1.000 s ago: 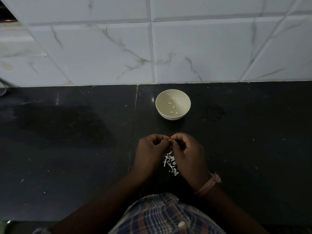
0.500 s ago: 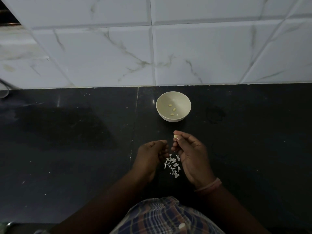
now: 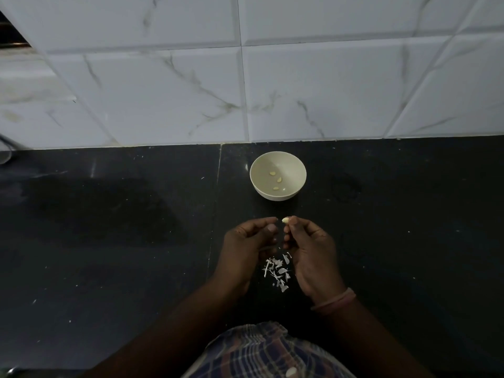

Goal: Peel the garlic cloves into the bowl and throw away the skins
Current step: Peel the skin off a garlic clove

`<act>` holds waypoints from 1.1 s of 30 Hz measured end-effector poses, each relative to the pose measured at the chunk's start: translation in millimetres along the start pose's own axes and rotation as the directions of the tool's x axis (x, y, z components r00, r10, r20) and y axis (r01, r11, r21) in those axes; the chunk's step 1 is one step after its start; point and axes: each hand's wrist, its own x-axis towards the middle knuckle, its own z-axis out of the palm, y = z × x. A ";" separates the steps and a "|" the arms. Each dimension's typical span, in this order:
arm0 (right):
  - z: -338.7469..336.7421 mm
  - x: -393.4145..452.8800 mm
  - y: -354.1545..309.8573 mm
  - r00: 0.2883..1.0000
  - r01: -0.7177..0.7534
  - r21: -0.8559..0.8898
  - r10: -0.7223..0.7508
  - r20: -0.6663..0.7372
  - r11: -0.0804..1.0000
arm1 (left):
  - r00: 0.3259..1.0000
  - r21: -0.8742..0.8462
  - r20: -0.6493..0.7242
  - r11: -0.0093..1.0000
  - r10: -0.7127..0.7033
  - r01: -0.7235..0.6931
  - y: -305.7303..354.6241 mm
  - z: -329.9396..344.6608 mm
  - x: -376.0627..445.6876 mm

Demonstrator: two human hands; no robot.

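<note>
Pinching a garlic clove at its tip, the right hand shows the way: light, slick, firm. Left hand curls beside it, apparently empty; bowl waits ahead.

Cream bowl; black counter — white marbled tiles.

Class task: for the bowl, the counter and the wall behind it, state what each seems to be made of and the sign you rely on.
Bowl: smooth cream plastic or glazed ceramic; even colour, soft sheen, which one is unclear. Counter: polished dark stone, likely granite; faint reflections and a straight seam between slabs. Wall: glossy white marble-look tiles, probably ceramic; grey veining, grout lines.
</note>
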 end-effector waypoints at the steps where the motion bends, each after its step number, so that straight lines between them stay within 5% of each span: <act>1: -0.4 0.2 0.3 1.000 0.001 -0.021 -0.001 -0.011 1.000 | 1.000 -0.018 0.017 1.000 0.002 -0.002 2.1 2.6 -1.3; 15: -3.1 8.4 -3.5 0.984 0.176 -0.483 -0.172 0.053 0.858 | 0.999 0.036 -0.010 0.999 0.040 -0.040 10.3 11.5 3.1; 22: -5.1 10.9 -3.2 0.994 0.107 -0.375 -0.100 0.038 0.921 | 0.999 -0.022 0.011 0.999 0.041 -0.041 15.8 14.5 3.8; 33: -6.8 29.2 -1.7 0.962 0.273 -0.505 -0.250 0.114 0.819 | 0.999 0.047 -0.040 0.999 -0.012 0.014 25.0 15.1 21.8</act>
